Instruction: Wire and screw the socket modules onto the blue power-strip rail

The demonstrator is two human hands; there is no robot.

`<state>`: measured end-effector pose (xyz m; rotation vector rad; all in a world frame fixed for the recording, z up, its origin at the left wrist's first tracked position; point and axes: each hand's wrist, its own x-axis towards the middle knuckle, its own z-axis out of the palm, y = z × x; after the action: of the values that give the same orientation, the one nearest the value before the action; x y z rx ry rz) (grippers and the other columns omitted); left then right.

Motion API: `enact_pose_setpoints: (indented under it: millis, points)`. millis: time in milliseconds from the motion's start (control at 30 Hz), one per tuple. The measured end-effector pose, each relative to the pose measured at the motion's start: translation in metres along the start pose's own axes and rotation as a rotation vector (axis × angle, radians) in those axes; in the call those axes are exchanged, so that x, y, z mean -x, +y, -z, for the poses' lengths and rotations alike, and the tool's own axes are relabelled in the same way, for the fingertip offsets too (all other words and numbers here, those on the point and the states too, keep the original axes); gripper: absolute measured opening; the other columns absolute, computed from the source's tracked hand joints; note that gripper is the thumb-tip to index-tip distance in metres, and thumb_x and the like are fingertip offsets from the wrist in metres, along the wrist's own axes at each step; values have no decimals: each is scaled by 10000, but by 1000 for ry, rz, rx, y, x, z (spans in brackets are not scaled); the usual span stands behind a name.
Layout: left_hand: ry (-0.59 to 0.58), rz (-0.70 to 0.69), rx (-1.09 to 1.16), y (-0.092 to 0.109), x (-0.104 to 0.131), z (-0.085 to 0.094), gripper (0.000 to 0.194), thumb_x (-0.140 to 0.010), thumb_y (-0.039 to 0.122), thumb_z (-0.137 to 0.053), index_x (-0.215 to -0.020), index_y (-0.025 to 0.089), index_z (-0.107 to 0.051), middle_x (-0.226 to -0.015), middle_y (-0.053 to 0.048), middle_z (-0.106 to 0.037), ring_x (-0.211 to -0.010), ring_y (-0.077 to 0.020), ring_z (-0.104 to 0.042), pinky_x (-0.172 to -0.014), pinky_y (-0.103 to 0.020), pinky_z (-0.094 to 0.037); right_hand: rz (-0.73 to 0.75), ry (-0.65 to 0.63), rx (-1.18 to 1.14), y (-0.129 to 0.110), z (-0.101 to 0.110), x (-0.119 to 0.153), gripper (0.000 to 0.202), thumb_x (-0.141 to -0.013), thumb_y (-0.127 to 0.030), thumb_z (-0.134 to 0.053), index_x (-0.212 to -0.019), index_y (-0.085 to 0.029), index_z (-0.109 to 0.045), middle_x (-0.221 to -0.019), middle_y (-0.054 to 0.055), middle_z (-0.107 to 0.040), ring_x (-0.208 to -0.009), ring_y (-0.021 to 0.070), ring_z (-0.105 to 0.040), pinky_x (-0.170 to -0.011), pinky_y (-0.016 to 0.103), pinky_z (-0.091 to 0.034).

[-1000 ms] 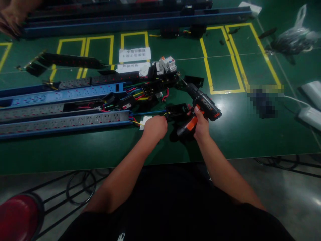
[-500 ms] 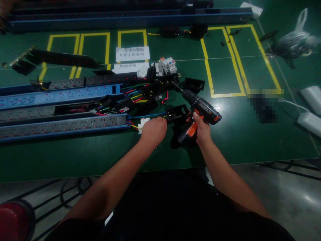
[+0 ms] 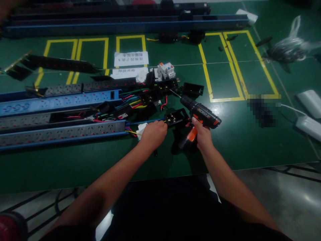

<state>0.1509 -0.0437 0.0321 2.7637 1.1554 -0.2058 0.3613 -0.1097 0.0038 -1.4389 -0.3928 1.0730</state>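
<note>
My right hand [image 3: 202, 133] is wrapped around the grip of a black and orange cordless drill [image 3: 204, 113]. Its long bit points up and left, toward the black open housings in the middle of the bench. My left hand [image 3: 153, 134] is closed at the left end of a small black plastic housing [image 3: 176, 117] with brass terminals inside. Blue and yellow wires lead to that hand from a blue-edged socket strip [image 3: 100, 130]; exactly what its fingers pinch is hidden. A white part [image 3: 141, 130] sits just left of my left hand.
More socket strips, including a blue one [image 3: 95, 97], lie at left with loose wires. White breakers [image 3: 166, 70], another black housing [image 3: 193, 88] and paper labels [image 3: 131, 58] lie beyond. A plastic bag [image 3: 288, 48] and white blocks [image 3: 309, 103] are at right on the green bench [image 3: 225, 147].
The view has tilted slightly, so the bench appears lower. The black housing at my left hand has turned, showing more of its inside. The drill stays in my right hand, nearly still.
</note>
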Motion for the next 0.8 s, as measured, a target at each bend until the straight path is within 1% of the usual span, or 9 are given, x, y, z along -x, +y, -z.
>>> enact_pose_setpoints:
  millis: [67,133,200,267,367,467,600,700,800]
  points:
    - [12,-45,11,-4,-2,-3,271,-1084,205,-468,-1024,150,-727,-1007,-137,-731,-1014,-309,-705,-755,-406,-504,-11,-3,7,-2,0,0,611,-726,-589,-885,-1123,-163,-703,-1074,74,-744,-832,142,-697,-858,308,-581]
    - [17,-68,33,-9,-4,-5,253,-1081,224,-494,-1019,156,-729,-1006,-131,-730,-1024,-304,-693,-753,-400,-497,-29,-3,29,-4,0,1,628,-731,-608,-878,-1134,-159,-705,-1046,77,-746,-825,143,-689,-861,312,-582]
    - [18,-105,57,-15,-6,-7,244,-1085,263,-517,-1024,163,-730,-1003,-122,-728,-992,-293,-688,-726,-393,-486,-49,6,44,-5,0,2,646,-728,-620,-877,-1140,-153,-705,-1022,82,-746,-819,146,-682,-861,319,-582]
    - [32,-157,70,-22,-8,-10,256,-1098,300,-513,-1040,170,-727,-999,-114,-723,-957,-284,-679,-712,-391,-478,-55,18,40,-6,-1,3,642,-723,-607,-884,-1137,-150,-705,-1042,85,-747,-822,146,-682,-867,324,-583]
    - [79,-216,55,-29,-8,-15,272,-1113,323,-494,-1052,177,-715,-992,-104,-707,-933,-279,-657,-721,-394,-468,-48,21,16,-7,-2,3,605,-725,-563,-894,-1128,-151,-707,-1069,81,-743,-847,151,-696,-878,325,-585]
    - [134,-258,41,-33,-7,-21,260,-1114,327,-501,-1030,182,-699,-976,-98,-686,-914,-273,-630,-743,-401,-461,-66,16,26,-7,-1,2,581,-738,-559,-887,-1111,-150,-710,-1038,80,-741,-837,149,-691,-874,323,-584]
    - [173,-246,52,-33,-5,-26,239,-1111,319,-513,-1008,188,-685,-949,-91,-666,-891,-272,-601,-750,-414,-456,-77,16,40,-6,1,2,550,-751,-558,-882,-1084,-153,-717,-989,77,-737,-838,148,-682,-866,314,-573]
    - [170,-215,53,-31,-4,-26,213,-1102,315,-534,-1022,191,-688,-954,-88,-668,-901,-273,-604,-755,-410,-448,-88,22,57,-6,1,1,559,-754,-578,-879,-1080,-151,-726,-933,73,-728,-835,152,-677,-845,303,-559]
    - [151,-186,61,-27,-4,-25,190,-1089,303,-552,-1020,194,-692,-966,-88,-678,-913,-277,-616,-758,-410,-441,-90,30,49,-6,1,1,558,-748,-571,-887,-1082,-152,-730,-940,69,-728,-833,149,-676,-836,296,-551]
